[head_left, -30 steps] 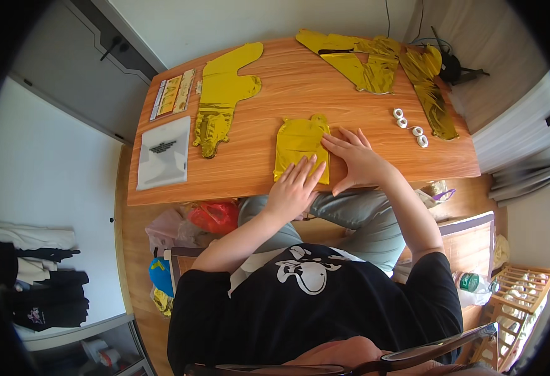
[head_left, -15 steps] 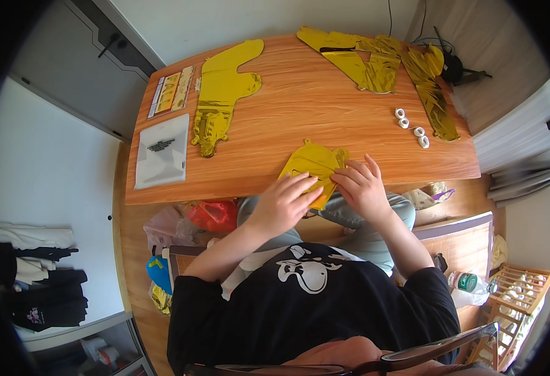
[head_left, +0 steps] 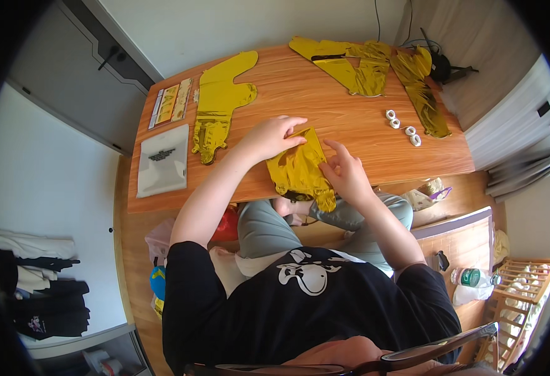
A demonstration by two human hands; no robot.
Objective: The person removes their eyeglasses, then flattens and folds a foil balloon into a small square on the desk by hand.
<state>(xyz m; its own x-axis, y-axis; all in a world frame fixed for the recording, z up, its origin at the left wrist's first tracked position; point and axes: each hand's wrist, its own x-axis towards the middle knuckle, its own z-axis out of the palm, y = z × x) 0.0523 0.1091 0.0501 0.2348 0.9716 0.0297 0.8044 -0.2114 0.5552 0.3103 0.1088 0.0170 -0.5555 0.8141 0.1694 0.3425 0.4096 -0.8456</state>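
Note:
A crumpled gold foil balloon (head_left: 297,169) lies at the table's near edge in front of me, its lower end hanging past the edge. My left hand (head_left: 272,138) is over its upper left corner, fingers stretched out to the right and apart from the thumb, which rests near the foil. At the balloon's right side, my right hand (head_left: 348,174) has its index finger extended, while the thumb and another finger pinch the foil's edge.
Flat gold foil balloons lie at the back left (head_left: 218,103), back right (head_left: 366,72) and right side (head_left: 422,94) of the wooden table (head_left: 325,103). White tape rolls (head_left: 411,131) sit at right. A translucent packet (head_left: 163,164) and a printed card (head_left: 171,103) lie at left.
The foil piece has been turned and opened out, its crumpled end now over the table edge. My left hand moved forward to its upper corner; the right stays at its right side.

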